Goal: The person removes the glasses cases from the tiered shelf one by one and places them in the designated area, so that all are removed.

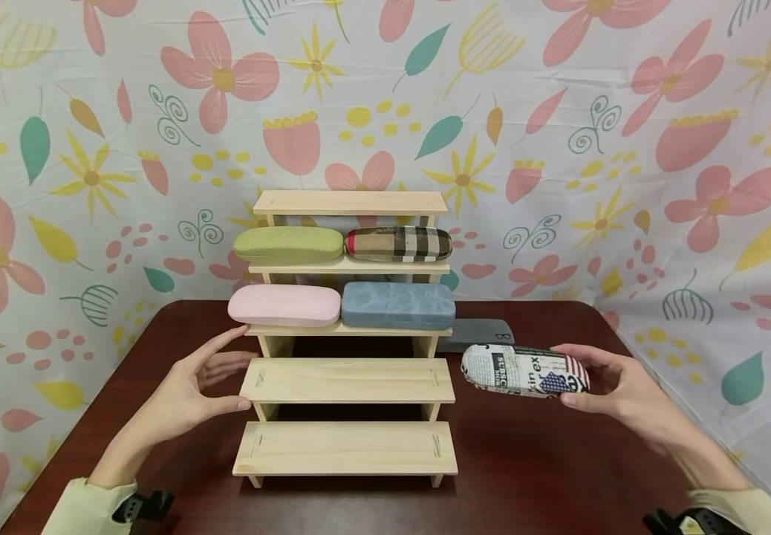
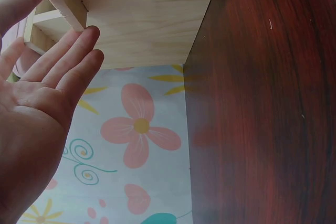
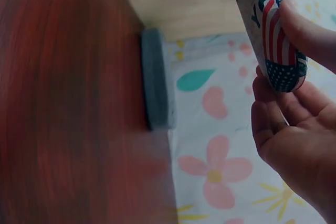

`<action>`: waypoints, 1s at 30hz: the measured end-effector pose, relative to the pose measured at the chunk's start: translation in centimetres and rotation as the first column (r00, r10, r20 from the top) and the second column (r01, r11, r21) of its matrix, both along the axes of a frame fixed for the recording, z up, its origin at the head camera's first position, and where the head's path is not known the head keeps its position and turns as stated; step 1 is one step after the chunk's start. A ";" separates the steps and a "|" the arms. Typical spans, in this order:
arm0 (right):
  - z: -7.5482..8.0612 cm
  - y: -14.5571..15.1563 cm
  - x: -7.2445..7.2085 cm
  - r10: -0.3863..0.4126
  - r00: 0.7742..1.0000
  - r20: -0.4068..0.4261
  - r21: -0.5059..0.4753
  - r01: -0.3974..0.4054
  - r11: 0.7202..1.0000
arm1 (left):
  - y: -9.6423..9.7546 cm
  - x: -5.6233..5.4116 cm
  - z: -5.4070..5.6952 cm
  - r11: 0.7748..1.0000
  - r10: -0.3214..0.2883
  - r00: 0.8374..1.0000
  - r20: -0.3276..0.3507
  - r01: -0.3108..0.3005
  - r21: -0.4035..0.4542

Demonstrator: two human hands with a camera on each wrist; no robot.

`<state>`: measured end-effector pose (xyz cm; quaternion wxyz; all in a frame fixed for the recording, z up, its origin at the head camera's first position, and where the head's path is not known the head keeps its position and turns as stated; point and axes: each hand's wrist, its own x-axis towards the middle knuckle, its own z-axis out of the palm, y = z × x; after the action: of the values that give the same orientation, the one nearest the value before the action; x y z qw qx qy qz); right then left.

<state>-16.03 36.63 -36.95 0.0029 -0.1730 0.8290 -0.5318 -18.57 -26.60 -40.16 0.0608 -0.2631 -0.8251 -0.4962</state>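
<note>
My right hand (image 1: 633,397) grips the end of a newspaper-print glasses case (image 1: 526,370) between thumb and fingers, in the air to the right of a stepped wooden rack (image 1: 348,380). In the right wrist view the flag-patterned end of the case (image 3: 281,51) shows by the thumb. My left hand (image 1: 188,386), fingers spread, touches the rack's left side; in the left wrist view its fingertips (image 2: 90,32) meet a wooden edge. On the rack stand a pink case (image 1: 284,305), a blue case (image 1: 398,305), a green case (image 1: 288,244) and a plaid case (image 1: 399,244).
A grey-blue glasses case (image 1: 479,334) lies on the dark red table (image 1: 539,461) behind the rack's right side. The rack's top board (image 1: 350,201) and two lower steps hold nothing. A flower-printed cloth (image 1: 532,148) hangs behind the table.
</note>
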 end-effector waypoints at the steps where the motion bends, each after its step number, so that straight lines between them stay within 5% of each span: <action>1: -0.2 0.2 -0.2 0.002 1.000 0.001 0.002 -0.002 1.000 | 0.0 0.0 0.0 1.000 -0.002 1.000 0.000 0.002 0.003; 13: -2.5 1.1 -2.3 -0.060 0.996 0.073 0.077 0.055 0.996 | 0.0 -0.1 0.1 1.000 -0.009 1.000 -0.020 0.009 0.007; 30: -5.7 -0.1 -5.8 -0.017 0.995 0.099 0.088 0.009 0.996 | 0.0 0.0 0.0 1.000 -0.005 1.000 -0.013 0.005 0.000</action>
<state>-21.81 36.54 -42.61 0.0483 -0.1405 0.8514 -0.5030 -18.61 -26.57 -40.13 0.0650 -0.2686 -0.8239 -0.4947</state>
